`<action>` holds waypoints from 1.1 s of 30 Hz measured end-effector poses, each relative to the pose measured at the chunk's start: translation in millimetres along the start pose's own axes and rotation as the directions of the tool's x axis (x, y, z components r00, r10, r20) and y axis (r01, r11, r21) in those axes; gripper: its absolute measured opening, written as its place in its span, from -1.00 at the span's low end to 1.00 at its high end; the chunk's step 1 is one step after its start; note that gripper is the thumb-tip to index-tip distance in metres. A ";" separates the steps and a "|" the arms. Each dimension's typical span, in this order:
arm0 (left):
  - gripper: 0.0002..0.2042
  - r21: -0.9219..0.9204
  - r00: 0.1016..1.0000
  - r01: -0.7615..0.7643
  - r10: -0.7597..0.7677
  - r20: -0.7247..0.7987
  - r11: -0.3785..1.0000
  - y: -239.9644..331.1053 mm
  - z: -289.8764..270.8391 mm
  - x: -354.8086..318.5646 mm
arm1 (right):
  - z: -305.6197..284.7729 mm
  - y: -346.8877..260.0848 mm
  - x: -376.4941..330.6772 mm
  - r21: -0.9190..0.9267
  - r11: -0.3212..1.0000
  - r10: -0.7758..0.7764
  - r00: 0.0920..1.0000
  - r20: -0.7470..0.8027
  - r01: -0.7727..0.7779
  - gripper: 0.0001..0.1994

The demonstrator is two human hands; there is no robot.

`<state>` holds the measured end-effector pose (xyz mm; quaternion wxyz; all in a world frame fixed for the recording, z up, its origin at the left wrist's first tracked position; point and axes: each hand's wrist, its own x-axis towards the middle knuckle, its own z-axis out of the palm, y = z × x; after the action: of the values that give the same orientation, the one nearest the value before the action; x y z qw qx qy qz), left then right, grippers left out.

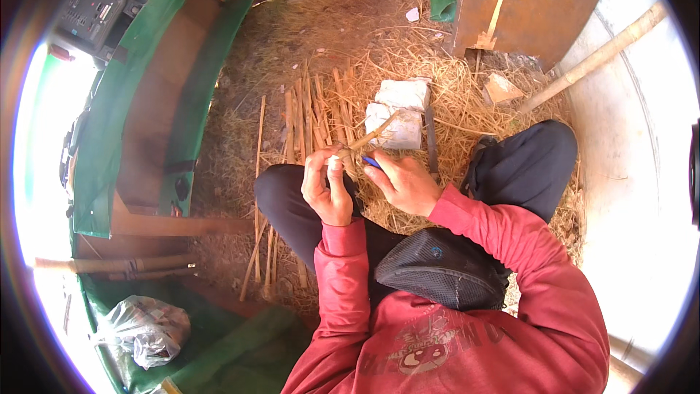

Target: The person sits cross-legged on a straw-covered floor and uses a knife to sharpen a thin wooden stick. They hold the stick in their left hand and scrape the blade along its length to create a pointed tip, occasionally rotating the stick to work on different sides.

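Note:
My left hand [327, 188] is closed around a short bamboo stick [370, 136] that points up and to the right. Close beside it, my right hand [402, 182] grips a small tool with a blue handle [372, 163], its tip against the stick near my left thumb. Both hands hover above my crossed legs in dark trousers. Several split bamboo strips [306, 117] lie side by side on the straw just beyond my hands.
Straw covers the ground. White folded sacks [397, 113] lie ahead, with a dark flat blade [431, 142] beside them. A wooden board [525, 4] and a bamboo pole [590, 58] stand at the right. Green tarp walls [117, 124] line the left; a plastic bag [146, 328] sits lower left.

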<state>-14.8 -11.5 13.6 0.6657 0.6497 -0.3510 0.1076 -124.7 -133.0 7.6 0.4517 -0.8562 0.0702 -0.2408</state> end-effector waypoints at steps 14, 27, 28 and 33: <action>-0.91 0.003 0.999 -0.025 0.025 -0.024 1.000 5.3 10.3 -2.4 | 0.6 13.2 6.4 -0.258 0.944 0.204 0.979 -0.027 -0.204 -0.78; -0.89 -0.031 0.993 0.063 -0.066 -0.094 0.998 -6.0 -1.6 -3.0 | 14.9 8.3 16.2 -0.309 0.921 0.237 0.971 -0.035 -0.236 -0.78; -0.89 -0.018 0.993 0.073 -0.074 -0.089 0.997 -5.7 -2.5 -2.7 | 15.7 3.2 18.9 -0.306 0.917 0.262 0.965 -0.024 -0.257 -0.78; -0.89 -0.006 0.993 0.077 -0.077 -0.090 0.997 0.7 0.8 -3.3 | 23.3 29.5 12.0 -0.370 0.903 0.228 0.974 -0.019 -0.219 -0.75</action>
<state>-17.9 -11.2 12.1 0.6853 0.6564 -0.2956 0.1104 -100.2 -136.9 -23.1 0.3077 -0.9150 0.2063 -0.1596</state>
